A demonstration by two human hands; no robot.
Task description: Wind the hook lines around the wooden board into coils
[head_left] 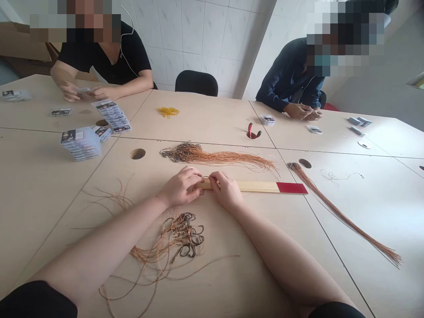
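Note:
Both hands meet at the left part of a flat wooden strip (255,187) with a red end (292,188). My left hand (181,187) pinches with thumb and fingers at the strip's left end. My right hand (227,189) pinches close beside it, over the strip. A thin dark, curved piece of a hooked line (206,177) shows between the fingertips; the rest is hidden. Below the hands lies a loose tangle of dark hooks (187,234) on orange-brown lines. Beyond the strip rests a larger bundle of hooked lines (212,157), spread to the right.
A straight bundle of lines (341,212) lies at the right. Stacked clear packs (81,143) stand at the left, and yellow bands (168,111) lie farther back. Red-handled pliers (253,131) stick out of a table hole. Two people handle small items across the table.

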